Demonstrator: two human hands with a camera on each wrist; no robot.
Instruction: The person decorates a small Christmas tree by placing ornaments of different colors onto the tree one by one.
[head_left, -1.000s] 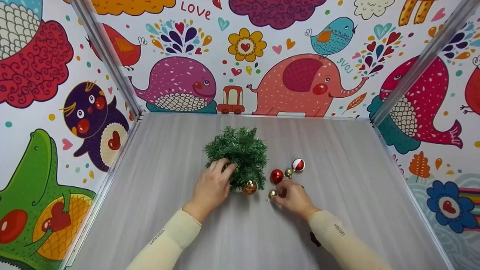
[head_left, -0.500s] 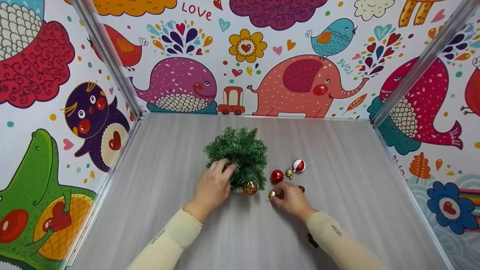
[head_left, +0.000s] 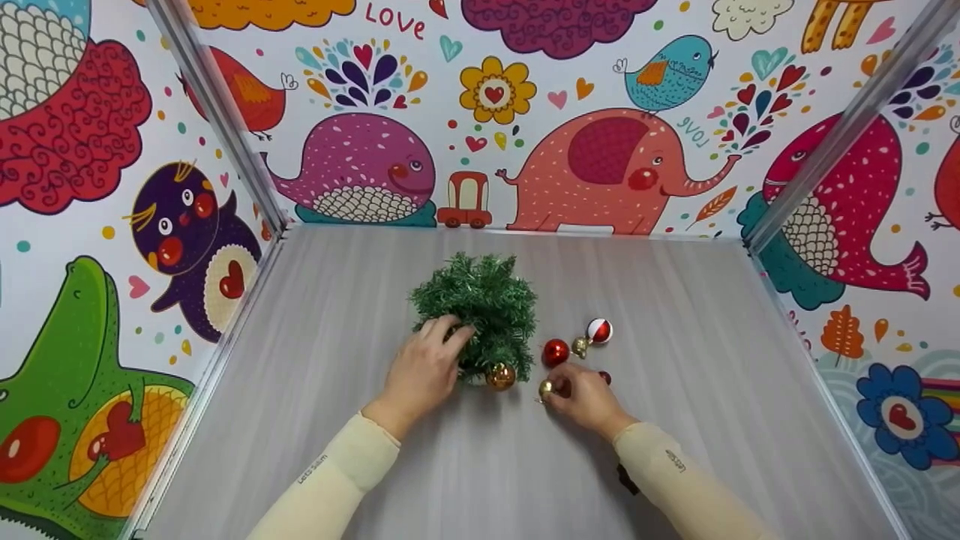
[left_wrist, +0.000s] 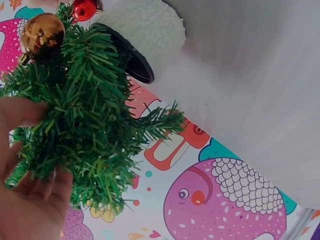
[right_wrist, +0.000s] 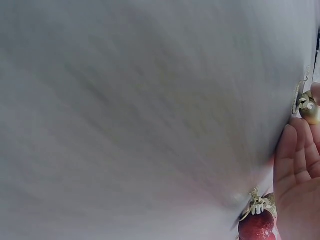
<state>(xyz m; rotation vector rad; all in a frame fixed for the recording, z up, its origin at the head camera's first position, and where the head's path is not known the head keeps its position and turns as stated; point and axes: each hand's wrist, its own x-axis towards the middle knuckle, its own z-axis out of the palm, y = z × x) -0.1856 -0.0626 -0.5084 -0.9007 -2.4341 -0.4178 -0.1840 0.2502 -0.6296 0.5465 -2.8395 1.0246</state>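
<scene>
A small artificial Christmas tree (head_left: 484,289) stands on the table. My left hand (head_left: 426,364) grips its branches, with thumb and fingers around the green needles in the left wrist view. A copper-coloured bauble (head_left: 500,376) hangs on the tree's near side, and a red bauble (left_wrist: 84,9) is beside it in the left wrist view. My right hand (head_left: 589,400) pinches a small gold bauble (head_left: 546,388) close over the table, right of the tree. Its cap and thread loop show in the right wrist view, where the hand is partly cut off.
Beyond my right hand lie a shiny red bauble (head_left: 556,352), a small gold ornament (head_left: 580,346) and a red-and-white bauble (head_left: 600,331). A dark red bauble (head_left: 604,377) sits partly behind the hand. Printed cartoon walls enclose the grey table (head_left: 315,300).
My right hand has shifted very slightly, and the dark red bauble behind it shows more than a second ago. The left hand stays on the tree.
</scene>
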